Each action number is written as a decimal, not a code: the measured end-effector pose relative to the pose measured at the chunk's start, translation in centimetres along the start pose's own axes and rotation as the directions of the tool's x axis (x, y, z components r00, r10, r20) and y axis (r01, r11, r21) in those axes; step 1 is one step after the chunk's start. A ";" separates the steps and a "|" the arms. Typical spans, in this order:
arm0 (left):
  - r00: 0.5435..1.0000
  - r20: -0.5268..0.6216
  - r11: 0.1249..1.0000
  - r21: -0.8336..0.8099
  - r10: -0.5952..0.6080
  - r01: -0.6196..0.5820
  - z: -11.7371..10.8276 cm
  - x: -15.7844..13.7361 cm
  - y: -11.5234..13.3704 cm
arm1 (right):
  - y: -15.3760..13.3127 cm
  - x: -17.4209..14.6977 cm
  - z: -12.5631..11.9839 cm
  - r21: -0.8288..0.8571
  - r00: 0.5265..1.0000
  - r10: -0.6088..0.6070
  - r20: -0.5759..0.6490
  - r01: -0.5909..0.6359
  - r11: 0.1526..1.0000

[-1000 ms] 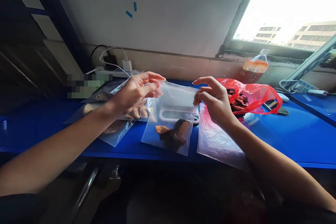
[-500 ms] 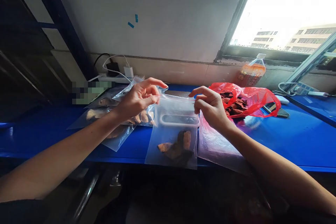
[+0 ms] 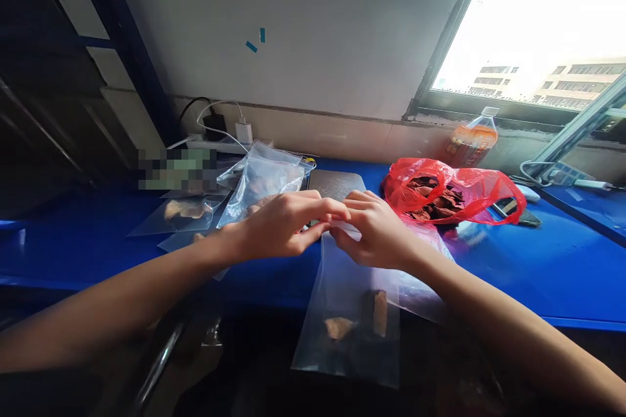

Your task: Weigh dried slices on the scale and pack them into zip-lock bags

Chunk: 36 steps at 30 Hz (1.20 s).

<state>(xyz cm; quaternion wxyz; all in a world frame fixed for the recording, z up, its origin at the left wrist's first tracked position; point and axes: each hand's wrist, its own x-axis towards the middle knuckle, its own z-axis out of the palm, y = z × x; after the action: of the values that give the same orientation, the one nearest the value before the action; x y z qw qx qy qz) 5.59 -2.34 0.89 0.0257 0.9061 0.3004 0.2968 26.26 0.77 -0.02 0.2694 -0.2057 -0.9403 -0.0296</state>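
At the far left of the blue table [image 3: 562, 267], near the wall [image 3: 332, 32], lies an item [image 3: 178, 169] blurred out of recognition. Just in front of it, a flat clear bag [image 3: 147, 225] holds a pale brown piece [image 3: 183, 210]. Behind, against the wall, a black plug [image 3: 214, 126] and a white charger [image 3: 243, 132] stand side by side, a white cable [image 3: 225, 127] looping from the charger. Next comes a heap of clear bags [image 3: 274, 172], partly covered by the left forearm.

The left hand [image 3: 288, 223] pinches the top edge of a bag [image 3: 359, 355] between thumb and fingers. This bag is at the middle, hanging below both hands in front of the table's edge, with two brown pieces [image 3: 338, 328] showing apart inside. A grey plate [image 3: 340, 181] lies just behind the hands. The right hand [image 3: 375, 229] is also closed on the bag's top edge, its fingertips meeting the left's.

Right of it, a red bag [image 3: 493, 186] gapes around dark dried slices [image 3: 430, 199]. Behind stands a bottle [image 3: 475, 140] with an orange label; a phone [image 3: 531, 215] lies partly under the red bag.
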 end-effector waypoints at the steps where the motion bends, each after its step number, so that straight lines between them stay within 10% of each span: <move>1: 1.000 -0.011 1.000 -0.009 -0.011 0.011 0.0 0.0 0.2 | 0.0 -0.1 0.1 0.019 1.000 -0.010 0.015 0.010 1.000; 10: 0.973 -0.008 0.969 -0.082 -0.233 0.231 0.3 0.3 0.5 | 0.0 -0.1 0.7 0.027 0.991 -0.013 -0.132 0.017 0.999; 21: 0.975 0.208 0.992 0.078 0.076 -0.094 -0.1 0.2 -0.1 | 0.0 -0.1 1.3 0.099 0.989 -0.109 -0.099 0.119 0.988; 36: 0.984 -0.043 0.978 0.122 0.175 -0.169 -2.2 0.2 0.3 | 3.2 1.1 0.4 0.203 0.978 -0.187 -0.091 0.203 0.958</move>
<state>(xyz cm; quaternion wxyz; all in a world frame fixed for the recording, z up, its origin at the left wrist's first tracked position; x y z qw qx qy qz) 4.64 -2.74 2.87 -0.0615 0.9204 0.2382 0.3038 26.52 4.19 0.00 0.3188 -0.0810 -0.9436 0.0366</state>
